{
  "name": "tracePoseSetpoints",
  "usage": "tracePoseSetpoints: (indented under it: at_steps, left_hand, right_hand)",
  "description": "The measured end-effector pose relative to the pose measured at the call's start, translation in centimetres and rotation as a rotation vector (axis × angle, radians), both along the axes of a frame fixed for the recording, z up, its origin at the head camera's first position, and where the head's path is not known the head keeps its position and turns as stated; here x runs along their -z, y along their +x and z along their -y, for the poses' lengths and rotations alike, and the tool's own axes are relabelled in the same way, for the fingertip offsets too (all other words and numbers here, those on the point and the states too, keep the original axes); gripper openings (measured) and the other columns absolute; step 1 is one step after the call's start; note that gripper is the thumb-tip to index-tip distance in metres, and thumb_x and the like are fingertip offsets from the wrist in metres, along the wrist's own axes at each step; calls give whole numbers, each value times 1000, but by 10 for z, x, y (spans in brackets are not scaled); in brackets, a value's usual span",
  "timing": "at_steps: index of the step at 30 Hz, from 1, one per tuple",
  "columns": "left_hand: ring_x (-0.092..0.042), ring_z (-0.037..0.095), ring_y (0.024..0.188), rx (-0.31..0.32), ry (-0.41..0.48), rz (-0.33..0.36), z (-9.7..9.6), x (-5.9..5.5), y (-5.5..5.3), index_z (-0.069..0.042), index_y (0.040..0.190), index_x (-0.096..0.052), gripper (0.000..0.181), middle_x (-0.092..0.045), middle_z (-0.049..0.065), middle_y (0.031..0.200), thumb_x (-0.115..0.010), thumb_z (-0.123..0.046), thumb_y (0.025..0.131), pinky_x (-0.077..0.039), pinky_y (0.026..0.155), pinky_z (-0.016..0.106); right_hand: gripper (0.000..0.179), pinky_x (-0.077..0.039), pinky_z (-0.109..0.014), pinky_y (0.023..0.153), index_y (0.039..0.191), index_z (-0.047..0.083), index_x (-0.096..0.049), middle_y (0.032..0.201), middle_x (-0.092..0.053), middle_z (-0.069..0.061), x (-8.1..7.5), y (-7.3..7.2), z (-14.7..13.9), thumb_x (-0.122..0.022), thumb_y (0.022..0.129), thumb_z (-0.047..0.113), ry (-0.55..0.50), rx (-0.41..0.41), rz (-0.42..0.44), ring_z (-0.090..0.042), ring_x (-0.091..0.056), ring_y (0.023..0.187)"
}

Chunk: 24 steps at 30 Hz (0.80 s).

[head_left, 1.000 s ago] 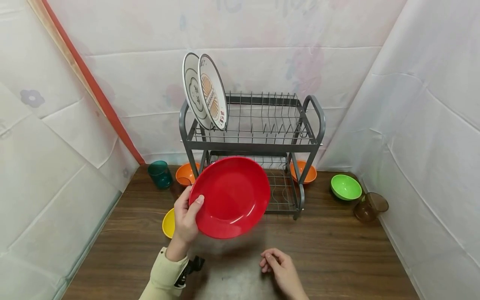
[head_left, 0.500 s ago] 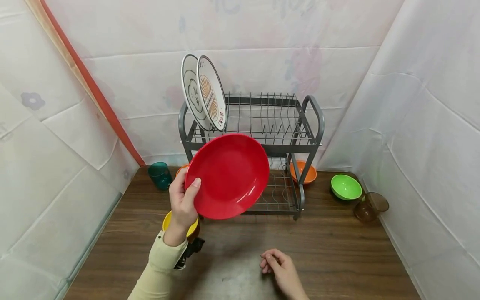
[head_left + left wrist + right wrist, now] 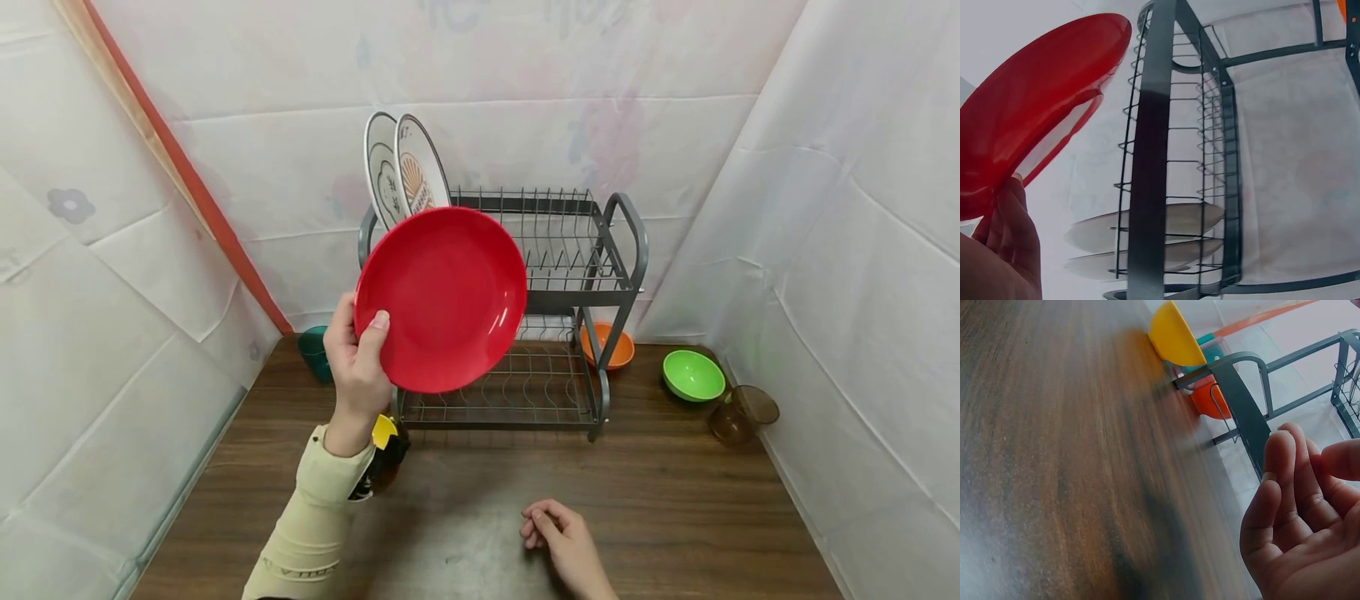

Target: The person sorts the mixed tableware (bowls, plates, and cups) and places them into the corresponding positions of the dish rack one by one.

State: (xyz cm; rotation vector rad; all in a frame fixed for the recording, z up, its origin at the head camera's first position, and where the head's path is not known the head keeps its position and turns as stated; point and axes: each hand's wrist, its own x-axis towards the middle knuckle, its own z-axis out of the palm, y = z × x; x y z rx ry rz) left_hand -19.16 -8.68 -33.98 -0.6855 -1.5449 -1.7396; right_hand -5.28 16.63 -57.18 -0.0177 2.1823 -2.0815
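Note:
A red plate [image 3: 442, 300] is pinched at its left edge by my left hand [image 3: 360, 367], thumb on the inner face and fingers behind. In the head view it overlaps the front of the dark metal dish rack [image 3: 577, 297] and part of the white plates [image 3: 423, 171]. Those two patterned plates stand on edge at the left end of the upper tier. The left wrist view shows the red plate [image 3: 1035, 100] tilted beside that tier. My right hand [image 3: 561, 537] is low over the table, holding nothing, its fingers loosely curled.
A teal cup [image 3: 313, 354] and a partly hidden yellow bowl [image 3: 384, 432] are on the left. An orange bowl [image 3: 609, 346] sits by the rack's right leg. Farther right are a green bowl [image 3: 693, 375] and a brown glass cup [image 3: 741, 414]. White curtains surround the table.
My left hand has lifted the red plate from in front of the lower tier up to the upper tier, slightly leftward. The right hand has stayed in place.

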Motion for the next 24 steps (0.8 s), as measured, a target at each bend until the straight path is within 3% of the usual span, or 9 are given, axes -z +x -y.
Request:
tracePoseSetpoints:
  at_steps: [12,24]
  left_hand:
    - [-62,31,100,-67,27,-22,-8,-38,-20,4,119,-57,30,-63,15,117,-53,-11,94,-57,78,32]
    - [-66,22,94,-252,-82,-19,-18,-79,-43,0,118,-55,31,-65,6,113,-53,-19,93,-57,78,32]
  right_hand:
    - [28,-55,-30,67,105,-16,-60,82,-68,-12,-3,1,3,-53,103,11,-13,-15,14,-15,-65,69]
    - [28,-54,-28,68,106,-16,-60,83,-68,-10,-1,-2,4,-52,103,10,-3,-24,74,-15,-65,70]
